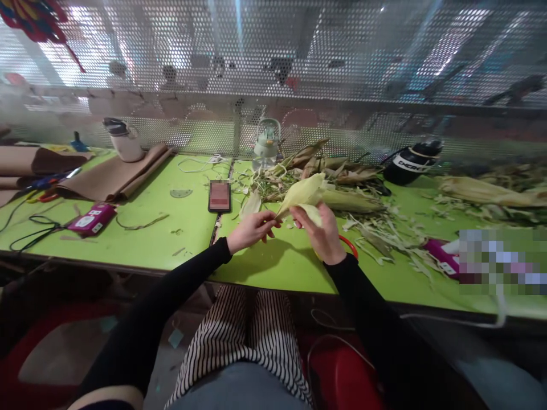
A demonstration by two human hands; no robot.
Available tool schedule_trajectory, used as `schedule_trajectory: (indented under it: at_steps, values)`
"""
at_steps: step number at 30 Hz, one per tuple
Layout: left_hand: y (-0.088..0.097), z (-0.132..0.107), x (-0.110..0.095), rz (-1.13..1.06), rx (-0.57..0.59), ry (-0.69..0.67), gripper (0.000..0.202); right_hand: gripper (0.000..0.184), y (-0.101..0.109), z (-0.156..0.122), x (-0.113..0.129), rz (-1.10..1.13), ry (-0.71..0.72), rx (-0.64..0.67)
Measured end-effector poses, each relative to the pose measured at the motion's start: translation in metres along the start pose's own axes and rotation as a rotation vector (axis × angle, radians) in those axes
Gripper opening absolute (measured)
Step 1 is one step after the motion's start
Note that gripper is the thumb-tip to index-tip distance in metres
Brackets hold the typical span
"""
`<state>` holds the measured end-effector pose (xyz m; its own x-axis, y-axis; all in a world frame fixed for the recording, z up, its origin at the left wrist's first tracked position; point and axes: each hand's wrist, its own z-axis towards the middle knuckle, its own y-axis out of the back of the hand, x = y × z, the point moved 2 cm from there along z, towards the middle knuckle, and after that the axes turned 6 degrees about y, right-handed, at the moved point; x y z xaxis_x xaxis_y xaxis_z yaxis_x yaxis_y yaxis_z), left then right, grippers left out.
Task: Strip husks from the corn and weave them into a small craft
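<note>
A pale yellow-green corn husk (300, 193) is held up over the green table, between my two hands. My left hand (253, 229) pinches its narrow, pointed end. On the other side my right hand (321, 232) grips the husk's wide, folded part, thumb and fingers pressed against it. Red-orange scissor handles (349, 247) show partly from behind my right hand; the rest of them is hidden. Just beyond my hands lies a heap of dried husks and shreds (337, 171).
A phone-like device (219, 196) lies left of the husks. A clear bottle (267, 142) and a black jug (413, 162) stand at the back. Magenta power strips (92, 220) lie on both sides. A white cup (125, 139) rests on brown paper (113, 177). Perforated metal mesh (192, 68) closes the table's far edge.
</note>
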<state>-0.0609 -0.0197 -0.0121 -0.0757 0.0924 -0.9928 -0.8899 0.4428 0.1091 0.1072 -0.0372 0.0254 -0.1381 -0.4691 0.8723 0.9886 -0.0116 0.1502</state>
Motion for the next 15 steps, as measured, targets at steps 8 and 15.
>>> schedule_trajectory:
  at_steps: [8,15]
  values:
    - [-0.001,-0.013,-0.003,0.030,0.016,-0.006,0.019,0.036,0.008,0.002,0.010,0.074,0.039,-0.121]
    - [-0.003,-0.010,0.000,-0.150,0.162,0.089,0.024,0.045,0.019,0.008,0.003,0.051,-0.063,-0.089]
